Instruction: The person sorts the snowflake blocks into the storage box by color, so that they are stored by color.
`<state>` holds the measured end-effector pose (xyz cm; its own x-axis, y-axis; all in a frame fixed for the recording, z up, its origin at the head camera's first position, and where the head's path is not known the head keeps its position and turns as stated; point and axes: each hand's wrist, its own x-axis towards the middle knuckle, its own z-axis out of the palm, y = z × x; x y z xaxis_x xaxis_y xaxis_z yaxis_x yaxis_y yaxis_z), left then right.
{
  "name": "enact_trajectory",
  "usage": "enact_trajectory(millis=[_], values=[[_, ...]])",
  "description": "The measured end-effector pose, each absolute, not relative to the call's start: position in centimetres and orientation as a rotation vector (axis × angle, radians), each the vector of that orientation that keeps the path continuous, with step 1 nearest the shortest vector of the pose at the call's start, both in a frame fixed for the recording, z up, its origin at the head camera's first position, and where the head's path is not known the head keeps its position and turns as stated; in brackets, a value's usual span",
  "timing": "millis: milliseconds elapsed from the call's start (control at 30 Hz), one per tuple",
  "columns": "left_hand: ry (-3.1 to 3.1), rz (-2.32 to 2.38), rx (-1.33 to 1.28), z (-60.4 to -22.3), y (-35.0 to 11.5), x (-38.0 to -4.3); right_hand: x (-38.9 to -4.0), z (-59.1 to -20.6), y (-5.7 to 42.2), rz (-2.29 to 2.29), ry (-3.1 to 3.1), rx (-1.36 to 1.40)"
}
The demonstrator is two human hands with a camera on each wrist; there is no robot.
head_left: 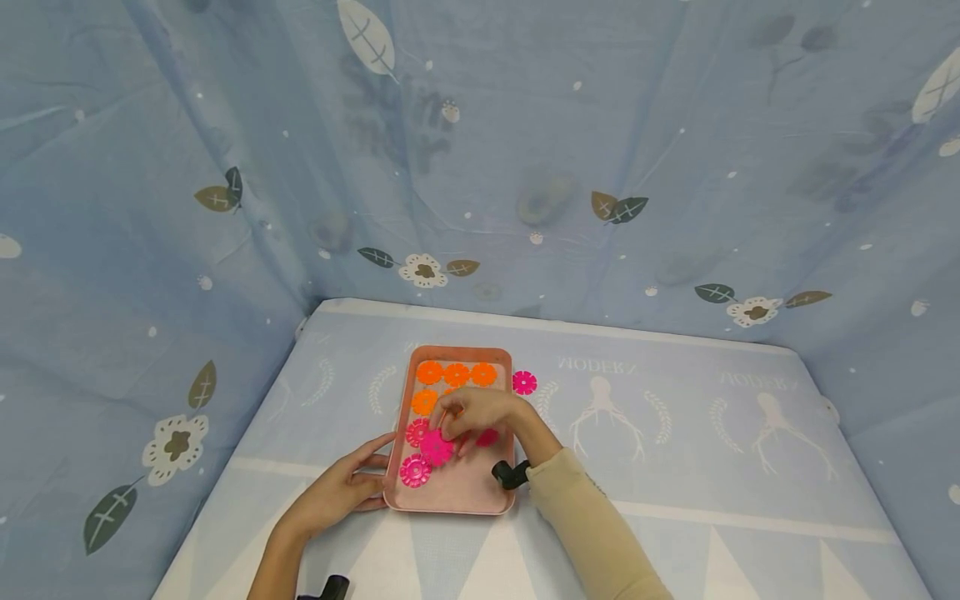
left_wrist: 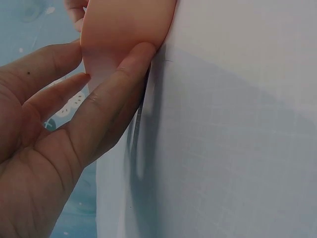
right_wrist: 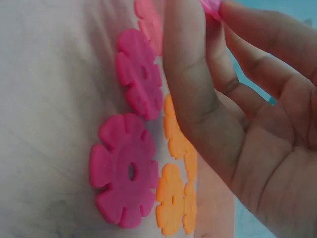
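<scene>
My right hand (head_left: 476, 410) is over the tray and pinches a pink flower-shaped plastic disc (head_left: 437, 450) between thumb and fingers. A sliver of that disc (right_wrist: 213, 6) shows at the top of the right wrist view. The shallow pink tray (head_left: 480, 497) holds orange discs (head_left: 429, 372) towards its far end and pink discs (head_left: 416, 471) nearer. Two pink discs (right_wrist: 124, 171) lie close to the hand in the right wrist view; the hand hides some pieces. With fairly straight fingers, my left hand (head_left: 337, 492) rests against the tray's left outer wall (left_wrist: 126, 25).
Another pink disc (head_left: 524, 382) lies on the patterned tablecloth (head_left: 675, 450), just right of the tray. Blue printed fabric (head_left: 480, 167) hangs behind the table and at both sides. Dark wrist devices (head_left: 512, 475) are by the forearms.
</scene>
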<state>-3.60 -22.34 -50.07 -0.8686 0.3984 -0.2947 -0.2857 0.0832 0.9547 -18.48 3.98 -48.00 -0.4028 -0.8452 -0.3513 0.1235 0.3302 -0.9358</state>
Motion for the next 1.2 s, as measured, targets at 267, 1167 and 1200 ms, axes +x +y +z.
enact_trajectory(millis=[267,1167,1200], values=[[1.881,1.837,0.115,-50.2,-22.3,-3.7,-18.2,-48.9,4.0,-1.085,1.634,-0.700],[1.913,1.811,0.072,-49.8,-22.1,-3.6,-18.6,-45.8,8.6,-1.159,1.940,-0.751],[1.911,1.812,0.073,-49.8,-22.1,-3.6,-18.7,-45.7,9.0,-1.180,1.943,-0.740]])
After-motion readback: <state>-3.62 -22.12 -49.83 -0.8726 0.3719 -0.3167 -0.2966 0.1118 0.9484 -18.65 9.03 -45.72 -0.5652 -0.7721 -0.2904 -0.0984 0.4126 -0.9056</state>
